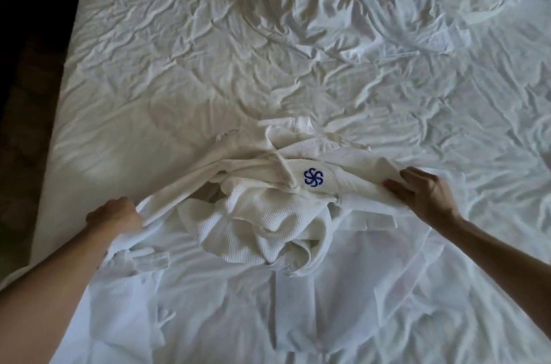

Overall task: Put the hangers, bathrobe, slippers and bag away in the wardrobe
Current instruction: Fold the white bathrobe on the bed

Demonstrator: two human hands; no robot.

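A white bathrobe (268, 214) lies bunched on a bed (179, 80) covered with a wrinkled white sheet. The left hand (117, 214) grips the robe's fabric at its left edge, fingers curled into the cloth. The right hand (423, 193) pinches a fold at the robe's right side, thumb on top. Between the hands the fabric is pulled into a band, with a blue pinwheel logo (313, 177) facing up near its middle.
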